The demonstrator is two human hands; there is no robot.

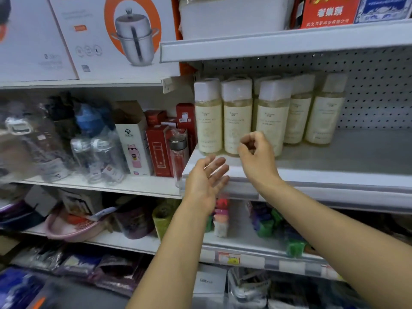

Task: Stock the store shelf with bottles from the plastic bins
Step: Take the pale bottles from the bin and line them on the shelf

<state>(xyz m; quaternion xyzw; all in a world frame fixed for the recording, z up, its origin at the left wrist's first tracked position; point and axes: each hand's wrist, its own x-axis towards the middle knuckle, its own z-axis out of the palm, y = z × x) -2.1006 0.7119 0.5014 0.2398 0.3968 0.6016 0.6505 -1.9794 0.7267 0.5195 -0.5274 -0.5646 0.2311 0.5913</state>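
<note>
Both hands are up at the shelf [356, 157]. The left hand [204, 177] is released, palm turned inward and up, its fingers [219, 172] straight and spread just over the shelf's front lip, holding nothing. The right hand [256, 152] sits just to the right of it and a touch higher. Its fingers [245, 143] are clenched in toward the thumb, and nothing shows inside that curl.

Directly beyond those right fingers stand the bottles [238, 119]: pale yellow liquid, cream labels, white caps, all upright. Three make the front row, shoulder to shoulder, and the right hand covers the foot of the third one. Whether a knuckle touches it, I cannot tell. More stand behind them, and two trail off to the right of the fingers, toward the perforated back panel [379, 90].

Left of the left fingers, on the neighbouring shelf, a glass flask [178, 157] with a metal cap stands closest. Next come the red boxes [159, 150], then a tall white carton [133, 139] with its top flap open. Up and to the left of both hands is a box [124, 34] printed with a steel pot. Below the left wrist lie coloured packets [220, 215], with a pink basin [66, 228] farther left.
</note>
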